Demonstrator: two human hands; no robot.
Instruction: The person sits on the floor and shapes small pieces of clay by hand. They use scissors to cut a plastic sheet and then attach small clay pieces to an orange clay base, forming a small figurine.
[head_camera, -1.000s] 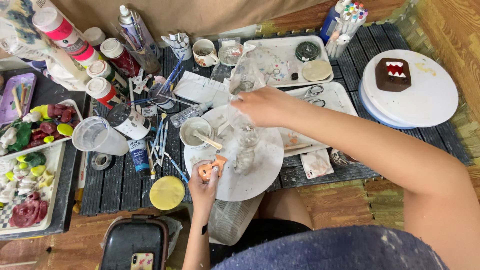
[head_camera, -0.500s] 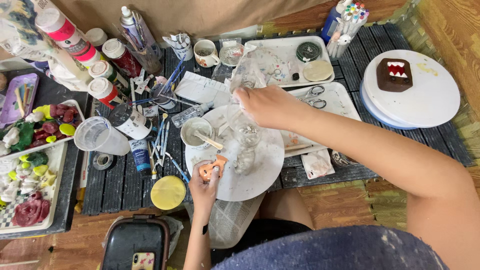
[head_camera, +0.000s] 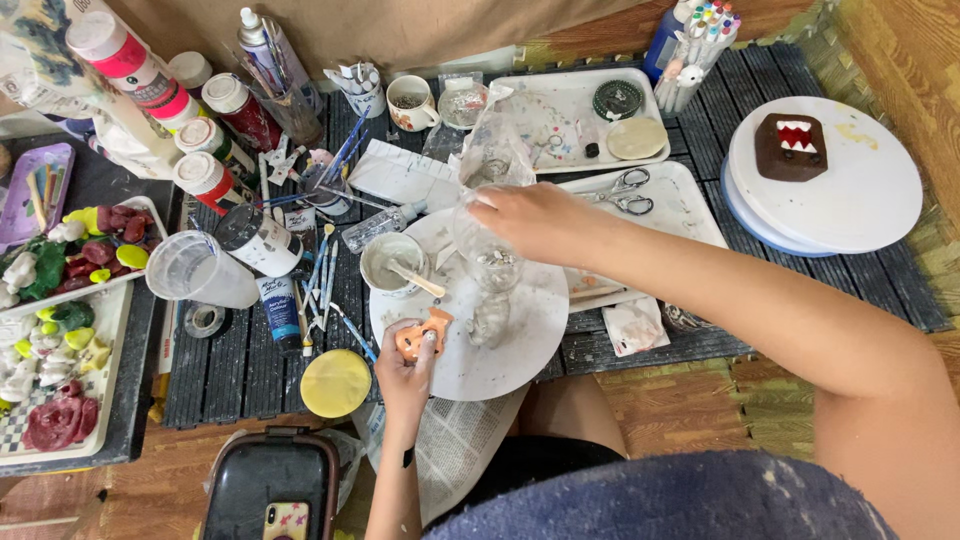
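Left hand (head_camera: 405, 368) grips a small orange figure (head_camera: 422, 333) at the white turntable (head_camera: 520, 330). Right hand (head_camera: 535, 222) is closed on a clear plastic bag (head_camera: 487, 262).

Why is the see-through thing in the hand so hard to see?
In the head view, the clear plastic bag under the right hand catches soft glare and shows the clutter behind it; light is even, shadows faint; the left hand and orange figure look sharp.

Dark slatted mat (head_camera: 240, 360) covers the centre of the frame, over a wood-grain floor (head_camera: 690, 400) visible along the lower edge and at right. A beige wall (head_camera: 420, 30) spans the top. Black side table (head_camera: 110, 420) at left. Even, soft light.
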